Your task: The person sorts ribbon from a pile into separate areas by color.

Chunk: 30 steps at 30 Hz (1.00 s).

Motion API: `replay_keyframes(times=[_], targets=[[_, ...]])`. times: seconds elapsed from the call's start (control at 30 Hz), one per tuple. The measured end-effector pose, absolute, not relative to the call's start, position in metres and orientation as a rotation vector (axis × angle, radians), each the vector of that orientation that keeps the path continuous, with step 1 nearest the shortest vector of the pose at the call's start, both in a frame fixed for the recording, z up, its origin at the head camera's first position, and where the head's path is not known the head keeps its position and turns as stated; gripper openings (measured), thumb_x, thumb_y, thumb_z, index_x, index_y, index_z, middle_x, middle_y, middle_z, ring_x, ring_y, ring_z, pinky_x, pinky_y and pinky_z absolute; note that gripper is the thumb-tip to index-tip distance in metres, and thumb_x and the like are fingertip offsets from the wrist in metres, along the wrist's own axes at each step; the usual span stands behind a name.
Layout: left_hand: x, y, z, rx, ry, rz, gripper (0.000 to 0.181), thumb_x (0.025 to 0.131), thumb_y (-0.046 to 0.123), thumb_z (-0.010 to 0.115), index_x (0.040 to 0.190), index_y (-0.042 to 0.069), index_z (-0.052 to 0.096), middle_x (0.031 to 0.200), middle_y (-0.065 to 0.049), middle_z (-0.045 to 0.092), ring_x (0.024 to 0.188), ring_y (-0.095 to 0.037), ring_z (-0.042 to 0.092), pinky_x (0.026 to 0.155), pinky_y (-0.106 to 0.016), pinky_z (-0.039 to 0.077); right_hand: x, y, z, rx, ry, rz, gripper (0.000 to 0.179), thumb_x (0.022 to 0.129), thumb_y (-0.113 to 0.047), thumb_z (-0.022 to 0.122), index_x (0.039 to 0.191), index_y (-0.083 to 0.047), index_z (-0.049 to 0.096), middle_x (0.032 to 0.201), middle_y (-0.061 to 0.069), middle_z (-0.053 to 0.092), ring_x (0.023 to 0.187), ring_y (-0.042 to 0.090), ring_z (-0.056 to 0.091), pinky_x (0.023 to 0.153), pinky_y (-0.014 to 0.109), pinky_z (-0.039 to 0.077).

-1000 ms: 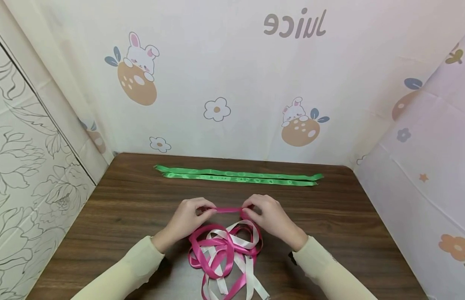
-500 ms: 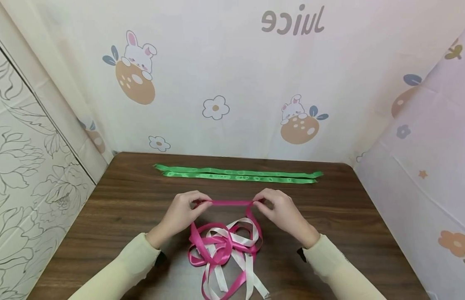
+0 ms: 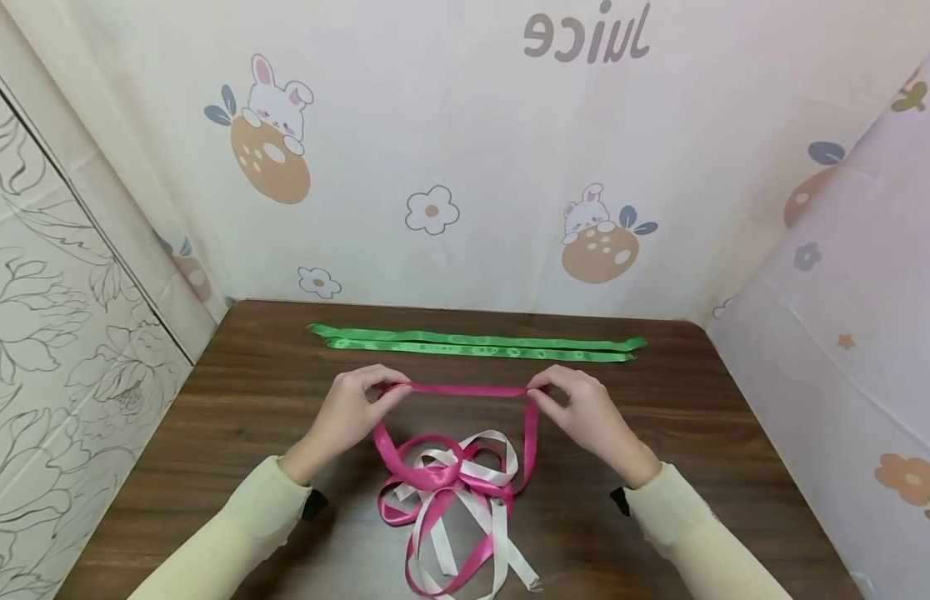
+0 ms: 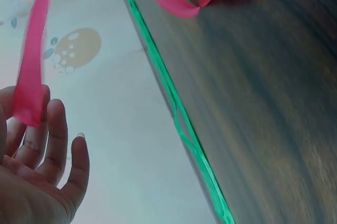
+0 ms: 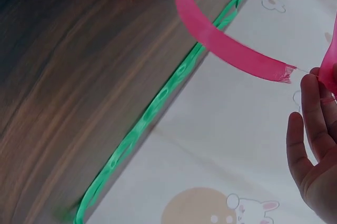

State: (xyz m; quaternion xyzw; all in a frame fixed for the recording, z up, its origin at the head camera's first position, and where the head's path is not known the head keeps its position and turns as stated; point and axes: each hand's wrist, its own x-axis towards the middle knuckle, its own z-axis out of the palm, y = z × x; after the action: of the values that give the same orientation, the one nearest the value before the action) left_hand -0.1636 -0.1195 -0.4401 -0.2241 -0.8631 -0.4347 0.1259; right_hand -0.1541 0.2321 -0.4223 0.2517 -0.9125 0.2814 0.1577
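A pink satin ribbon (image 3: pixel 468 390) is stretched level between my two hands, above the table. My left hand (image 3: pixel 348 410) pinches it between thumb and fingers, the other fingers loosely bent in the left wrist view. At the opposite end my right hand (image 3: pixel 587 410) pinches it the same way. In the right wrist view a frayed pink ribbon end (image 5: pixel 237 58) comes close to the right fingers, a thin thread running toward them. Below the hands lies a tangled heap of pink ribbon (image 3: pixel 396 457) and white ribbon (image 3: pixel 500 537).
Two strips of green ribbon (image 3: pixel 480 351) lie side by side along the back of the dark wooden table (image 3: pixel 232 400). Behind the table hangs a light printed curtain (image 3: pixel 472 125), with more patterned cloth at both sides.
My hands have moved apart and farther from me, so the pink stretch between them is longer. Pink ribbon has lifted from the heap below each hand. The green strips stay put.
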Motion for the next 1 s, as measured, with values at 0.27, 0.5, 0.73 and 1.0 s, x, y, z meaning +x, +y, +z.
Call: replay_keyframes(times=[0.27, 0.5, 0.73, 1.0], targets=[[-0.166, -0.134, -0.433, -0.621, -2.468, -1.217, 0.011, 0.088, 0.019, 0.083, 0.099, 0.018, 0.08, 0.092, 0.005, 0.078, 0.081, -0.007, 0.068, 0.077, -0.032, 0.06, -0.157, 0.241, -0.416, 0.685, -2.605, 0.807, 0.012, 0.089, -0.013, 0.081, 0.098, -0.016, 0.075, 0.093, -0.006, 0.075, 0.081, 0.008, 0.064, 0.073, 0.033, 0.056], [-0.166, -0.143, -0.429, -0.595, -2.477, -1.204, 0.012, 0.088, 0.018, 0.083, 0.099, 0.018, 0.08, 0.093, 0.005, 0.079, 0.08, -0.005, 0.067, 0.075, -0.026, 0.058, -0.157, 0.249, -0.414, 0.667, -2.58, 0.795, 0.013, 0.088, -0.009, 0.081, 0.097, -0.016, 0.075, 0.091, -0.006, 0.074, 0.079, 0.007, 0.061, 0.071, 0.03, 0.054], [-0.169, -0.146, -0.428, -0.579, -2.506, -1.202, 0.014, 0.088, 0.015, 0.083, 0.101, 0.019, 0.08, 0.093, 0.006, 0.078, 0.084, -0.009, 0.067, 0.075, -0.027, 0.056, -0.158, 0.259, -0.414, 0.658, -2.547, 0.78, 0.016, 0.086, -0.006, 0.082, 0.097, -0.016, 0.075, 0.091, -0.006, 0.074, 0.081, 0.007, 0.064, 0.073, 0.026, 0.055], [-0.174, -0.157, -0.427, -0.602, -2.487, -1.164, 0.013, 0.088, 0.015, 0.082, 0.101, 0.017, 0.08, 0.093, 0.004, 0.078, 0.078, -0.009, 0.063, 0.07, -0.025, 0.053, -0.159, 0.274, -0.413, 0.632, -2.509, 0.778, 0.019, 0.085, 0.0, 0.081, 0.096, -0.014, 0.075, 0.092, -0.002, 0.075, 0.082, 0.009, 0.066, 0.076, 0.011, 0.048]])
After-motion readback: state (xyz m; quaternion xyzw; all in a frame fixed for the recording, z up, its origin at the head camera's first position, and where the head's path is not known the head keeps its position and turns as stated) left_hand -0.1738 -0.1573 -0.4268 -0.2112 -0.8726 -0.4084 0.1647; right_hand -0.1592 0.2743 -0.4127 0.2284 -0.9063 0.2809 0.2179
